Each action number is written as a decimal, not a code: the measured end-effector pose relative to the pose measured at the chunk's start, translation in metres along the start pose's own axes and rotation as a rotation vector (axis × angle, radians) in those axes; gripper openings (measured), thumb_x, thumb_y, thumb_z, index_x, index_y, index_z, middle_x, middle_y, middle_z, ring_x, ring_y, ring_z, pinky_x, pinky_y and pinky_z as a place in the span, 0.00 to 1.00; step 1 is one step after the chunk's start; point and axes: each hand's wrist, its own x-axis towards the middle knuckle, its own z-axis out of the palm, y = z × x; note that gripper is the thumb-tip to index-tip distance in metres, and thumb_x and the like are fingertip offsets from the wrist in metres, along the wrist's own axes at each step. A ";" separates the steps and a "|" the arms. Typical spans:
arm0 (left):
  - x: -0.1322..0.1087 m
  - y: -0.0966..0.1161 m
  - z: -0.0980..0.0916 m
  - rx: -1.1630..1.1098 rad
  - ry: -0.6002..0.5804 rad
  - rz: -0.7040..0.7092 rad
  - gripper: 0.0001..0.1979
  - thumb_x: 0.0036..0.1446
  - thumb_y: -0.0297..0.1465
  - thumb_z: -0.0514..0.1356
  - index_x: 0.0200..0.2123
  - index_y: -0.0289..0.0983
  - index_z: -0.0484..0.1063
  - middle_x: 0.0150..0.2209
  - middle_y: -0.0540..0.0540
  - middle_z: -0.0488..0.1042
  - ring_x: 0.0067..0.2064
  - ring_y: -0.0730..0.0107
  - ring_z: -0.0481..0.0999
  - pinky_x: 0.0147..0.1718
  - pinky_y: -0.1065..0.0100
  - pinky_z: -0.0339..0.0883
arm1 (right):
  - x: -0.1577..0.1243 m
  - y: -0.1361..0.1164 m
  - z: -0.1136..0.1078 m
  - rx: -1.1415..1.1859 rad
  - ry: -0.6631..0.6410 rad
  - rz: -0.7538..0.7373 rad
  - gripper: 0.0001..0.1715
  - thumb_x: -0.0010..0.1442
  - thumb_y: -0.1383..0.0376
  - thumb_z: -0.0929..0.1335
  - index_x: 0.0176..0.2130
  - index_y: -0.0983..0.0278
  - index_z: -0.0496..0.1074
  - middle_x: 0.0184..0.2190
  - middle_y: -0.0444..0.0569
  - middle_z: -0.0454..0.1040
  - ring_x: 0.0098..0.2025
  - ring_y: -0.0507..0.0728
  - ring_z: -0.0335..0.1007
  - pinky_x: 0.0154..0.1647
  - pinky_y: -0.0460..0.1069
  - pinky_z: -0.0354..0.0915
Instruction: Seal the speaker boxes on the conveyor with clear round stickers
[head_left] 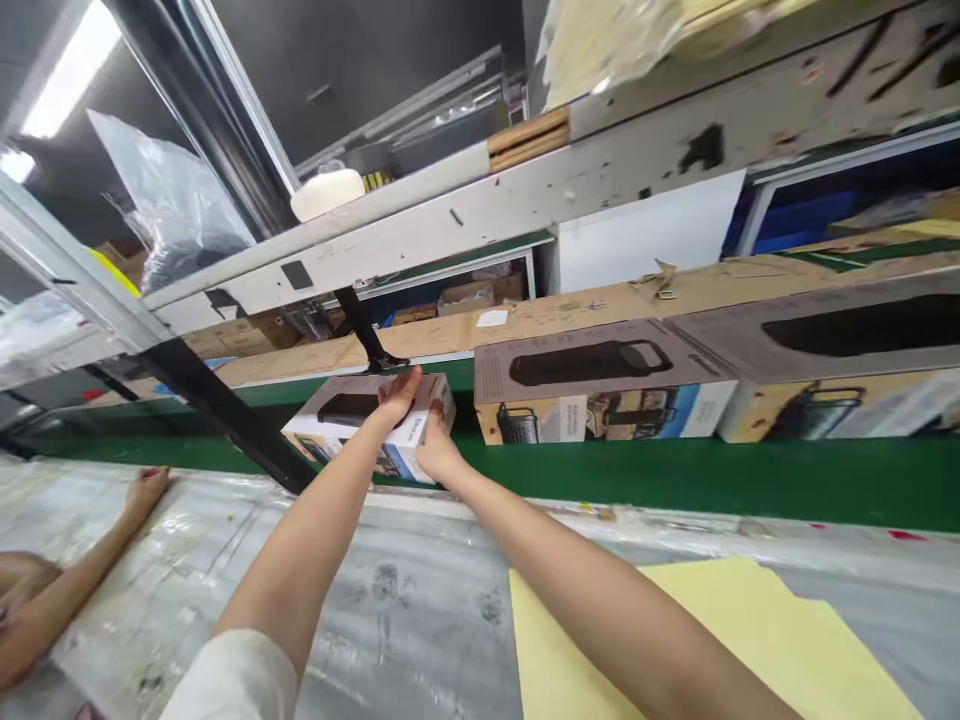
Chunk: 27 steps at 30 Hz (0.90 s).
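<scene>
A printed product box (352, 432), showing a dark elongated device on its top, lies on the green conveyor belt ahead of me. My left hand (400, 398) rests over the top of this box at its right end, with fingers reaching across to the far side. Against the box's right end face is my right hand (437, 450), thumb up, its other fingers partly hidden. Together the two hands hold that end. To the right stand two similar boxes, a nearer product box (592, 385) and another product box (847, 350) behind it in line.
A black post (225, 420) slants down close to the held box's left. Yellow sheets (720, 620) lie on the plastic-covered table (420, 600). At left, another person's hand (148, 490) touches the table edge. A white shelf beam (420, 225) crosses above the belt (637, 470).
</scene>
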 end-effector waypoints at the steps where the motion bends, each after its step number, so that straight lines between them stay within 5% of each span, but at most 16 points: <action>1: -0.004 0.054 0.017 0.015 0.004 -0.017 0.24 0.74 0.45 0.51 0.66 0.43 0.68 0.68 0.40 0.68 0.69 0.50 0.66 0.68 0.43 0.57 | -0.006 0.011 -0.056 0.011 -0.039 -0.002 0.62 0.54 0.68 0.75 0.76 0.63 0.43 0.77 0.63 0.45 0.78 0.70 0.40 0.77 0.64 0.47; 4: -0.016 0.183 0.054 0.054 0.002 -0.039 0.27 0.75 0.46 0.43 0.70 0.48 0.64 0.73 0.46 0.60 0.76 0.50 0.53 0.73 0.44 0.42 | -0.022 0.034 -0.192 0.030 -0.127 -0.030 0.66 0.51 0.73 0.72 0.76 0.66 0.36 0.78 0.65 0.39 0.79 0.68 0.32 0.78 0.63 0.42; 7: -0.025 0.233 0.065 0.064 -0.018 -0.016 0.29 0.71 0.49 0.49 0.70 0.49 0.64 0.76 0.47 0.53 0.77 0.47 0.46 0.73 0.39 0.34 | -0.029 0.038 -0.250 0.025 -0.164 -0.058 0.67 0.50 0.75 0.71 0.76 0.68 0.33 0.78 0.67 0.35 0.79 0.69 0.30 0.78 0.64 0.40; 14: -0.030 0.210 0.058 -0.032 -0.021 0.084 0.34 0.58 0.52 0.65 0.66 0.52 0.70 0.76 0.45 0.53 0.78 0.42 0.42 0.71 0.36 0.24 | -0.038 0.017 -0.249 -0.039 -0.206 -0.060 0.64 0.51 0.78 0.68 0.76 0.73 0.34 0.78 0.69 0.35 0.79 0.66 0.30 0.78 0.60 0.41; 18: -0.032 0.207 0.049 -0.145 -0.013 0.106 0.31 0.55 0.43 0.68 0.63 0.48 0.74 0.72 0.44 0.62 0.76 0.44 0.53 0.73 0.44 0.40 | -0.037 0.005 -0.272 -0.070 -0.281 -0.033 0.62 0.52 0.78 0.68 0.76 0.74 0.36 0.77 0.69 0.39 0.78 0.68 0.39 0.76 0.61 0.49; 22: -0.039 0.205 0.033 -0.233 0.001 0.110 0.29 0.57 0.34 0.62 0.62 0.40 0.75 0.63 0.43 0.75 0.62 0.52 0.76 0.63 0.58 0.67 | -0.042 -0.011 -0.315 -0.101 -0.434 -0.034 0.51 0.52 0.78 0.68 0.73 0.68 0.58 0.70 0.63 0.65 0.69 0.71 0.65 0.69 0.62 0.63; 27: -0.052 0.222 0.030 -0.157 0.095 0.104 0.27 0.57 0.37 0.65 0.60 0.39 0.77 0.65 0.40 0.72 0.68 0.44 0.68 0.69 0.48 0.56 | -0.119 -0.008 -0.404 -0.172 -0.533 -0.119 0.41 0.55 0.78 0.67 0.66 0.63 0.71 0.70 0.54 0.65 0.72 0.66 0.61 0.74 0.60 0.57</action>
